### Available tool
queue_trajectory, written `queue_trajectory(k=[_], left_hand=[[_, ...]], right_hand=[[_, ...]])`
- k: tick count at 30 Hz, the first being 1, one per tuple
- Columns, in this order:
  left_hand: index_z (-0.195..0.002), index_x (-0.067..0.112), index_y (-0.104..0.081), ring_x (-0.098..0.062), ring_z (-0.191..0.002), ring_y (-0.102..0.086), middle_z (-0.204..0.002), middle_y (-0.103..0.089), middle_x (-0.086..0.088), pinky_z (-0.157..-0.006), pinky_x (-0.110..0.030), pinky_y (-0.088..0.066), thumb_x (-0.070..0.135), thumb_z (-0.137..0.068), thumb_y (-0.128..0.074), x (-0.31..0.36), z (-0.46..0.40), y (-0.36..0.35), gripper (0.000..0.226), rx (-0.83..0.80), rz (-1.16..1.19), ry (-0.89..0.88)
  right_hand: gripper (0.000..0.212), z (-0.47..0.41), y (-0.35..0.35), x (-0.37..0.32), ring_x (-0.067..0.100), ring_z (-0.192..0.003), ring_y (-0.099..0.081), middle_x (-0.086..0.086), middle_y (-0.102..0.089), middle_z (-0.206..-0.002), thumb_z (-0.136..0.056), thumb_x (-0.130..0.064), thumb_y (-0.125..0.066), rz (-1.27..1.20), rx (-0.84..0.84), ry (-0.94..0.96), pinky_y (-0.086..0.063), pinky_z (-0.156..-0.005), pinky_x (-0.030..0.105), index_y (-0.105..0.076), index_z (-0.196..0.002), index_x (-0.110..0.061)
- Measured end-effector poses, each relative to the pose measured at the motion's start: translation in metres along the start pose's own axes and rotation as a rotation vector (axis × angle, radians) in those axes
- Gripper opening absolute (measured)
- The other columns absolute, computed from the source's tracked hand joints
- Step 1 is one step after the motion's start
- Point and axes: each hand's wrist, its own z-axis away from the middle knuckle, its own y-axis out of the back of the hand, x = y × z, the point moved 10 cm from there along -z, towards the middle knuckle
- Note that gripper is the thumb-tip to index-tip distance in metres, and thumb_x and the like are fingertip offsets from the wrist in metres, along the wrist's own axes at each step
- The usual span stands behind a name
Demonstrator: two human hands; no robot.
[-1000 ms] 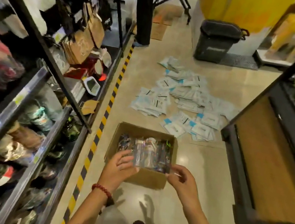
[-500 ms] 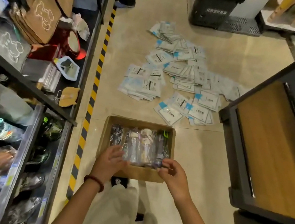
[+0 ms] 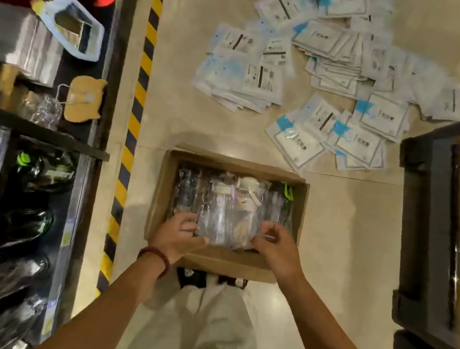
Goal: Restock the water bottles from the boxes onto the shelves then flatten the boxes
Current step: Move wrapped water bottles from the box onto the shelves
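Since half a second ago we have leaned further over, so the cardboard box [image 3: 204, 261] now sits straight beneath us and the floor fills the view, while both hands have stayed on the same wrapped bundle. Nearest to us, pale trousers [image 3: 200, 333] and dark shoe tips show just below the box's near wall. Our left hand [image 3: 177, 238], with a dark red bead bracelet [image 3: 155, 256] at the wrist, curls its fingers and thumb round the left end of the bundle of clear water bottles [image 3: 228, 218]; our right hand [image 3: 277, 247] pinches the plastic wrap at the right end, so each grip is closed on the bundle. It lies over the open box, whose other wrapped bottles line the bottom, one with a green loop [image 3: 288, 190] at the far right corner. To our left stand dark shelves [image 3: 37, 129] with wrapped dark bottles in the lower bays, and a yellow-and-black striped tape [image 3: 138, 96] runs along the floor beside them. To our right is a dark-framed wooden unit [image 3: 436, 233]. Farther off, a heap of white and blue flat packets [image 3: 326, 69] is scattered on the floor.
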Motion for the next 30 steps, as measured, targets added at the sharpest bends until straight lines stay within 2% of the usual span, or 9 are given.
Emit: queue_trajectory(k=[3, 6, 10, 14, 17, 20, 23, 27, 30], left_hand=[[-0.131, 0.013, -0.045, -0.019, -0.109, -0.054, -0.131, -0.053, -0.009, -0.097, -0.033, -0.047, 0.014, -0.073, -0.079, -0.031, -0.065, -0.013, 0.067, -0.022, -0.062, 0.057], [-0.134, 0.013, -0.042, -0.017, -0.112, -0.052, -0.134, -0.051, -0.008, -0.094, -0.028, -0.044, 0.013, -0.075, -0.077, -0.062, -0.128, -0.030, 0.068, -0.052, -0.096, 0.087], [-0.138, 0.012, -0.038, -0.020, -0.122, -0.048, -0.139, -0.046, -0.008, -0.097, -0.029, -0.043, 0.010, -0.074, -0.077, -0.098, -0.207, -0.051, 0.074, -0.015, -0.091, 0.111], [-0.148, 0.022, -0.019, -0.025, -0.139, -0.029, -0.153, -0.026, -0.002, -0.111, -0.042, -0.031, 0.039, -0.069, -0.080, -0.137, -0.272, -0.064, 0.101, 0.076, -0.312, 0.164], [-0.145, 0.021, -0.028, -0.025, -0.128, -0.043, -0.143, -0.042, -0.003, -0.105, -0.039, -0.038, 0.046, -0.070, -0.077, -0.162, -0.300, -0.071, 0.093, 0.155, -0.244, 0.200], [-0.131, 0.019, -0.040, -0.018, -0.105, -0.052, -0.116, -0.052, 0.005, -0.090, -0.034, -0.045, 0.052, -0.066, -0.077, -0.176, -0.311, -0.081, 0.081, 0.193, -0.174, 0.194], [-0.128, 0.018, -0.042, -0.017, -0.103, -0.051, -0.117, -0.052, 0.003, -0.085, -0.033, -0.046, 0.052, -0.057, -0.081, -0.181, -0.319, -0.082, 0.087, 0.234, -0.135, 0.172], [-0.120, 0.020, -0.047, -0.014, -0.099, -0.048, -0.103, -0.049, 0.007, -0.083, -0.029, -0.043, 0.045, -0.057, -0.085, -0.180, -0.323, -0.090, 0.078, 0.183, -0.036, 0.202], [-0.119, 0.020, -0.048, -0.013, -0.104, -0.046, -0.112, -0.050, 0.006, -0.089, -0.029, -0.042, 0.034, -0.064, -0.083, -0.174, -0.320, -0.097, 0.067, 0.136, 0.064, 0.188]], right_hand=[[0.026, -0.061, -0.011, 0.027, 0.013, -0.097, -0.054, 0.000, -0.058, -0.107, -0.082, -0.012, -0.068, 0.054, 0.010, -0.034, -0.048, -0.075, 0.026, -0.057, -0.104, -0.016], [0.028, -0.119, -0.029, 0.059, 0.019, -0.104, -0.053, 0.003, -0.056, -0.113, -0.084, -0.013, -0.066, 0.104, -0.025, -0.047, -0.049, -0.087, 0.036, -0.054, -0.109, -0.014], [0.053, -0.192, -0.053, 0.108, 0.023, -0.120, -0.048, 0.004, -0.049, -0.127, -0.085, -0.016, -0.068, 0.176, -0.048, -0.035, -0.044, -0.094, 0.035, -0.044, -0.132, -0.012], [0.084, -0.258, -0.073, 0.148, 0.026, -0.129, -0.039, 0.008, -0.038, -0.140, -0.076, -0.023, -0.077, 0.288, 0.044, 0.049, -0.041, -0.103, 0.040, -0.027, -0.142, -0.015], [0.092, -0.279, -0.087, 0.171, 0.027, -0.130, -0.034, 0.008, -0.031, -0.142, -0.072, -0.032, -0.078, 0.370, 0.131, 0.076, -0.042, -0.102, 0.044, -0.016, -0.140, -0.019], [0.095, -0.283, -0.090, 0.179, 0.022, -0.125, -0.040, 0.005, -0.034, -0.140, -0.069, -0.035, -0.080, 0.342, 0.226, 0.141, -0.044, -0.096, 0.035, -0.016, -0.139, -0.025], [0.091, -0.287, -0.090, 0.185, 0.019, -0.120, -0.045, 0.000, -0.042, -0.134, -0.069, -0.033, -0.081, 0.262, 0.253, 0.156, -0.045, -0.090, 0.031, -0.016, -0.132, -0.032], [0.077, -0.292, -0.085, 0.191, 0.016, -0.091, -0.056, -0.011, -0.049, -0.099, -0.072, -0.021, -0.080, 0.135, 0.215, 0.147, -0.044, -0.074, 0.011, -0.020, -0.118, -0.034], [0.085, -0.290, -0.078, 0.184, 0.010, -0.094, -0.054, -0.004, -0.043, -0.112, -0.068, -0.014, -0.082, 0.108, 0.232, 0.171, -0.044, -0.074, 0.006, -0.020, -0.126, -0.021]])
